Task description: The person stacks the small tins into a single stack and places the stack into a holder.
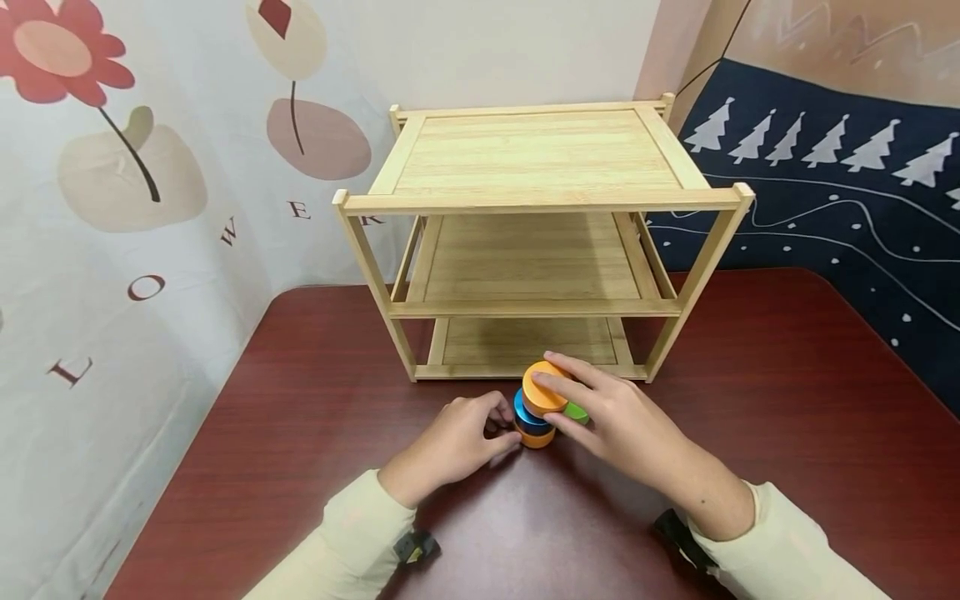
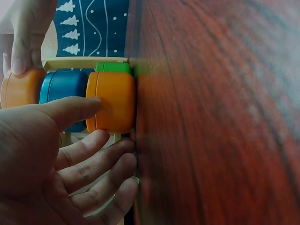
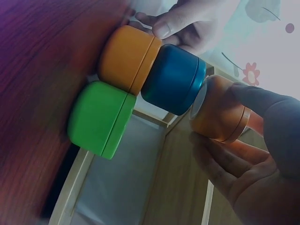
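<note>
The left hand (image 1: 461, 437) lies at the near left, thumb touching the lower orange, rounded, metallic-looking tin (image 2: 117, 103) and fingers loosely apart beside it, probably to keep the base from sliding. The right hand (image 1: 626, 421), at the right, grips the upper orange tin (image 1: 546, 387) by its sides, leaving the underside free; it is above the blue rounded tin (image 3: 169, 79), though whether the two touch is hard to tell. The blue one rests on the lower orange one, whose flat lid seems to give it a firm seat. A bright green rounded tin (image 3: 98, 119) stands just right of that base, on the glossy red-brown wooden desk (image 1: 300, 375). Beyond stands a pale three-tier wooden rack (image 1: 555, 158); behind it hang a flower-printed white cloth (image 1: 210, 275) at left and a navy tree-patterned cloth (image 1: 795, 200) at right.
</note>
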Demonstrator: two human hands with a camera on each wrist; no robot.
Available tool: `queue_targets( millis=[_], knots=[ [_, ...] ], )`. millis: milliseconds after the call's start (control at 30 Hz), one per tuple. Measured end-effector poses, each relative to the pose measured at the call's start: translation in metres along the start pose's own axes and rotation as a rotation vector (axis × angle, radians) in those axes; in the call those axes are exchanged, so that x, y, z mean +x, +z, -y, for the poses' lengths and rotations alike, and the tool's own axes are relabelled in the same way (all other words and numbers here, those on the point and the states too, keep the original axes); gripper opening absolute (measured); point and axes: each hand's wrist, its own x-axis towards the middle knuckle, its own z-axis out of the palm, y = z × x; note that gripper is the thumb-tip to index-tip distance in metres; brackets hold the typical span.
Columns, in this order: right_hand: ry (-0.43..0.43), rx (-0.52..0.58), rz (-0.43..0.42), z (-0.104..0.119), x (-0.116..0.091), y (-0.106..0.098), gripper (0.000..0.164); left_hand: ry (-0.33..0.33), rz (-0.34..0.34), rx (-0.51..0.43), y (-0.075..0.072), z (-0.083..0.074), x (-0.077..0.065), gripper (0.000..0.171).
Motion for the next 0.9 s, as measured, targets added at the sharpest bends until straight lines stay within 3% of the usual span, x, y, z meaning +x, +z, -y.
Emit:
queue_targets(
  millis=[900],
  knots=[
    [0.004,0.053,0.025,-0.002,-0.001,0.011,0.051,-0.002,0.003,0.019,0.001,0.002,0.001,0.018]
  ],
)
